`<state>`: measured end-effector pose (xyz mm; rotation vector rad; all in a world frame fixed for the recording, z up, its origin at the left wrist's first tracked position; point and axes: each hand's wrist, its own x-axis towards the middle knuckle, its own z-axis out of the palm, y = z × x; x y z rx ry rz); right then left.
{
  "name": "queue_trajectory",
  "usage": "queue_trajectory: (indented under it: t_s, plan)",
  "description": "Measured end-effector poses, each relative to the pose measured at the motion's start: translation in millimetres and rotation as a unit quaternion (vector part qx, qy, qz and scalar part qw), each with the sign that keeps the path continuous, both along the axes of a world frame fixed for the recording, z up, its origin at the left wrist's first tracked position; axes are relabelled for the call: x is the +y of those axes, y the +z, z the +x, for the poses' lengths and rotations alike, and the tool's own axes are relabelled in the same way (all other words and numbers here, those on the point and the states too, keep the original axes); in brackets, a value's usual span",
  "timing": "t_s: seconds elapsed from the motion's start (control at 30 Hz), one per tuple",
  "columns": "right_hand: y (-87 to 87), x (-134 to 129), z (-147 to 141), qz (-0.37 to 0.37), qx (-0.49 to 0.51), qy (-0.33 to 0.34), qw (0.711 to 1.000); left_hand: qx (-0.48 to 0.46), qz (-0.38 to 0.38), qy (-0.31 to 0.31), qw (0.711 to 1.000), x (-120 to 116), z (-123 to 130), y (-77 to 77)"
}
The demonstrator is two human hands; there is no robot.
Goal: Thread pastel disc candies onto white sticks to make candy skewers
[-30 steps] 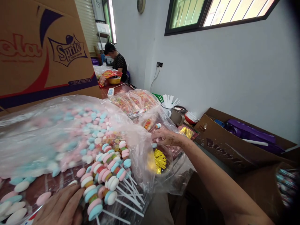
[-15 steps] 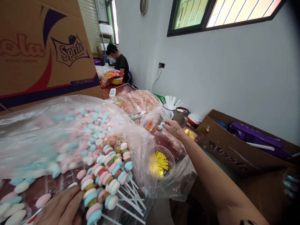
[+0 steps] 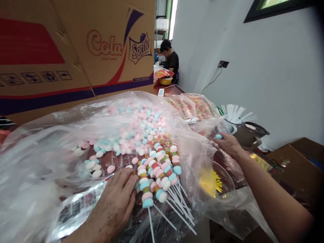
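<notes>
My left hand rests beside a pile of candy skewers, its fingers bent and drawn together. The fingertips meet the pile's left side, and what they pinch, if anything, is hidden. Pink, white and blue marshmallows and coloured gummies are threaded on the white sticks, which point toward me. Out to the right, my right hand is closed on a blue marshmallow above the table. Behind the skewers, a large clear plastic bag covers many loose marshmallows.
A big printed carton stands behind the bag. Gold twist ties lie in a clear round tub. Bags of gummies, a cup of white sticks and a brown lidded jug stand along the right. Another person sits farther back.
The view has turned left and down, bringing more of the carton and my left hand into sight. My right hand still holds marshmallow candy near the same part of the table.
</notes>
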<state>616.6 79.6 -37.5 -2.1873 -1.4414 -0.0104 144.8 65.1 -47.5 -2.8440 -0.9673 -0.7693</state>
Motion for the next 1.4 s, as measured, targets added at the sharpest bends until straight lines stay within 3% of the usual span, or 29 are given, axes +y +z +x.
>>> queue_trajectory:
  t_s: [0.17,0.23,0.33,0.47,0.6,0.77,1.0,1.2,1.3,1.33,1.4]
  plan:
    - [45.1,-32.7,-28.2,0.115,0.136,0.007,0.984,-0.011,-0.035,0.009,0.999,-2.6,-3.2,-3.5]
    - [65.9,-43.8,-56.6,0.178,0.240,0.030,0.954,-0.008,-0.049,0.019,0.999,-2.8,-4.3,-3.1]
    - [92.2,-51.5,-112.5,0.146,0.251,0.096,0.952,-0.007,-0.074,0.031,0.997,-3.5,-7.4,-1.4]
    - [107.3,-34.6,-189.3,0.038,0.101,0.280,0.954,-0.010,-0.097,0.013,0.995,-3.0,-13.7,2.8]
    - [98.4,9.0,-247.6,-0.039,-0.046,0.395,0.917,-0.082,-0.100,0.025,0.991,1.3,-24.6,6.4]
    - [75.1,54.6,-289.9,-0.166,-0.223,0.422,0.863,-0.137,-0.092,0.066,0.984,3.9,-45.9,6.1]
    - [52.2,72.9,-310.9,-0.216,-0.251,0.440,0.835,-0.108,-0.132,0.053,0.984,-6.2,-49.4,2.0]
    - [44.5,76.1,-305.7,-0.214,-0.217,0.429,0.850,-0.149,-0.178,0.037,0.972,-17.8,-37.4,17.7]
    - [48.4,75.4,-299.3,-0.194,-0.179,0.414,0.871,-0.188,-0.310,0.013,0.932,-37.6,-32.5,27.5]
    - [50.2,74.9,-297.3,-0.186,-0.164,0.409,0.878,-0.186,-0.396,-0.004,0.899,-45.8,-29.2,28.0]
    - [52.9,74.1,-293.5,-0.174,-0.138,0.404,0.888,-0.171,-0.591,-0.029,0.788,-61.7,-18.9,23.8]
